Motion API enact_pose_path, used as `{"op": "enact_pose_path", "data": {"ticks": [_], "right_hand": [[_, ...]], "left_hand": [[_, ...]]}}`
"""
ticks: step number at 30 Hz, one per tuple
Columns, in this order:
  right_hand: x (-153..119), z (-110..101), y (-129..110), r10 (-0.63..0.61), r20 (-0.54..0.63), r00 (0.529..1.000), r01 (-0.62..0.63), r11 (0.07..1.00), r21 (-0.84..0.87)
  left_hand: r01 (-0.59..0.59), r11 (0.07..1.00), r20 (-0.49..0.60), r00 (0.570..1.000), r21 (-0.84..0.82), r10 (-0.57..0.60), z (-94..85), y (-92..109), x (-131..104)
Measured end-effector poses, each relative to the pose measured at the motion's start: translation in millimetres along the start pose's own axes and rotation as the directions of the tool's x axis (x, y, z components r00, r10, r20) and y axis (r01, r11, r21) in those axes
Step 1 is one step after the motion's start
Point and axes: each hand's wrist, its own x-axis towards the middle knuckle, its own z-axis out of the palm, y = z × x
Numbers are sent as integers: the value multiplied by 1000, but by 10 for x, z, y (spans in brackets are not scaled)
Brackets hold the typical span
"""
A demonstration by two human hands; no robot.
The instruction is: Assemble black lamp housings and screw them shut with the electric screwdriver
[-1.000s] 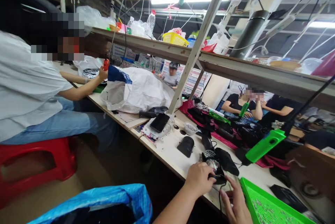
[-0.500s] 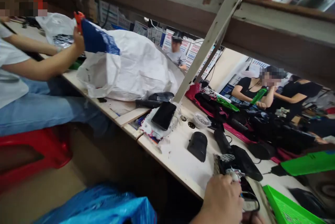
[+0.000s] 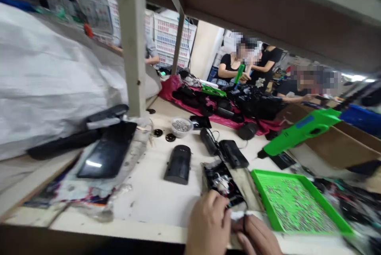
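Note:
My left hand (image 3: 208,221) is closed over the near left edge of an opened black device housing (image 3: 214,173), which has wires and pale parts inside. My right hand (image 3: 259,234) is close beside it, fingers bent round a black cable (image 3: 245,216) at the housing's near end. A small white piece (image 3: 236,215) shows between the two hands; which hand grips it I cannot tell. Just beyond lies a curved black cover (image 3: 178,164). To the right, a green electric screwdriver (image 3: 300,132) points its bit down to the left, above a green tray (image 3: 262,191) of small screws.
A tub of small metal parts (image 3: 182,126) stands behind the cover. A black phone (image 3: 108,149) lies on the left beside a wooden post (image 3: 131,44) and a large white sack (image 3: 50,76). Black parts lie on pink cloth (image 3: 169,88) at the back. Co-workers sit beyond.
My view has swung right and down to the bench. The neighbour on the left and the red stool have left the picture. Both hands and the whole screw tray now show.

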Motion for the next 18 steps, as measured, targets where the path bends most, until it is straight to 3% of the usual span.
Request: {"op": "enact_pose_path", "data": {"ticks": [2,5,7,8,10,12,14,18], "right_hand": [[76,-62,-122,235,-92,968,-213,957,196],[229,-156,-155,586,-78,807,-477,724,498],[323,-233,-105,665,-86,741,-501,634,589],[365,-275,-79,658,-104,746,-489,646,586],[438,-356,-48,569,-144,809,-448,757,476],[503,-413,-48,447,-136,884,-404,877,259],[561,-441,-63,363,-66,929,-363,932,17],[647,-466,-49,366,87,926,-338,911,-236]], "left_hand": [[-70,997,-74,995,30,72,-19,5,5],[-160,983,-128,977,85,170,-31,24,59],[-200,972,-153,964,127,218,-20,57,91],[-207,967,-161,960,151,231,-11,81,101],[-216,956,-164,954,200,250,11,133,112],[-231,942,-154,950,242,273,39,175,120],[-261,928,-138,942,267,305,71,190,126],[-319,901,-137,919,295,370,124,137,112]]}}
